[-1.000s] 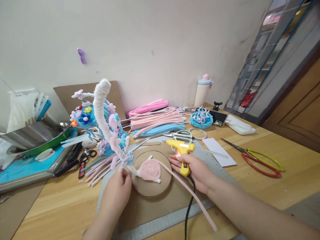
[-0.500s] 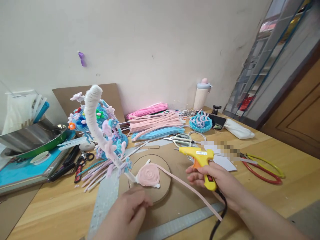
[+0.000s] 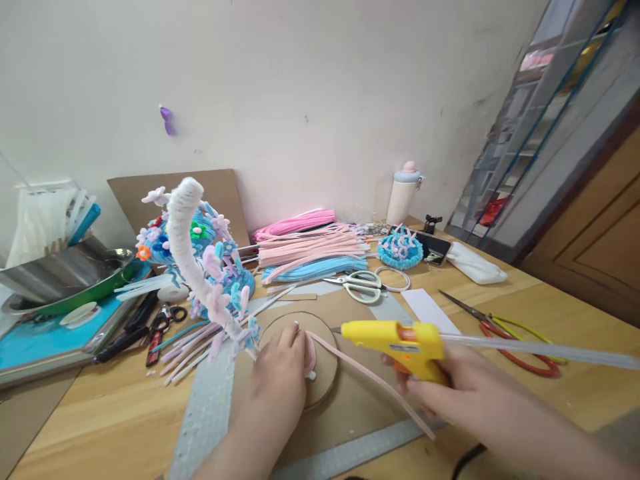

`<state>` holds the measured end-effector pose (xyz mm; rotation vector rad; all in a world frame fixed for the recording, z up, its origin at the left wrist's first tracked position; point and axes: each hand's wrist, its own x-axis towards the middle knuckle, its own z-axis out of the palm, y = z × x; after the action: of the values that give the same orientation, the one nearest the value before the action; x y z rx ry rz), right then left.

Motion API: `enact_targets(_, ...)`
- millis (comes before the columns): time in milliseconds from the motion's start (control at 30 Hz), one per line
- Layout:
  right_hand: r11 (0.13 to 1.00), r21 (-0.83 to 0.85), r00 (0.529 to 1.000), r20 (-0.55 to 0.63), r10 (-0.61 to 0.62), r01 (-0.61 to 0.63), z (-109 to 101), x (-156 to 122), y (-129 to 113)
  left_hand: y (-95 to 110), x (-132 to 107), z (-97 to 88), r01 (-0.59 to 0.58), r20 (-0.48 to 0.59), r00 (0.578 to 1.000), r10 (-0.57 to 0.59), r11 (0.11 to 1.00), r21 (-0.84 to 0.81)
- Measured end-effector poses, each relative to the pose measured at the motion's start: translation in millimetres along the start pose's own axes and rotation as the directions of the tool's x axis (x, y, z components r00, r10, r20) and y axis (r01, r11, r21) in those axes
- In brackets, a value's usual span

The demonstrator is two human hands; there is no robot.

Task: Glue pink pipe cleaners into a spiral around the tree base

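Note:
My right hand (image 3: 450,380) grips a yellow glue gun (image 3: 380,331), its nozzle pointing left over the cardboard disc. A clear glue stick (image 3: 530,348) sticks out of its back. My left hand (image 3: 283,367) is closed on a flat pink pipe-cleaner coil (image 3: 311,353), covering most of it. From the coil a loose pink pipe cleaner (image 3: 375,380) trails to the lower right. The coil lies on a round cardboard disc (image 3: 324,390). Beside my left hand rises a white wrapped stem (image 3: 186,247) with pastel flowers; its lower end is hidden.
Behind the disc are bundles of pink pipe cleaners (image 3: 310,248), blue pipe cleaners (image 3: 320,269) and white-handled scissors (image 3: 364,288). Red-and-yellow-handled scissors (image 3: 520,347) lie at right. A metal bowl (image 3: 55,277) stands at left. A tumbler (image 3: 401,195) is by the wall.
My left hand has moved up and right onto the pink coil. The glue gun has swung level and come lower, its nozzle nearer the disc.

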<state>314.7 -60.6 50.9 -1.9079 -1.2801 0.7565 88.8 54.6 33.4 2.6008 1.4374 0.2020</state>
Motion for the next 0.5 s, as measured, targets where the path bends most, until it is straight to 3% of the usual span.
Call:
enact_targets(100,0.996,0.045,0.975,0.211,0.064,-0.075,18,18,-13,4,5,-0.2,0.019,-0.004,1.000,-0.019,1.000,0.018)
enact_targets(200,0.982,0.159,0.932,0.361,0.042,-0.106,29,32,-18,3,3,2.2,0.017,-0.005,1.000,-0.017,0.999,0.030)
enact_targets(500,0.998,0.045,0.937,0.344,-0.058,0.046,44,44,-25,0,1,7.2,-0.049,0.033,0.998,0.044,0.981,0.189)
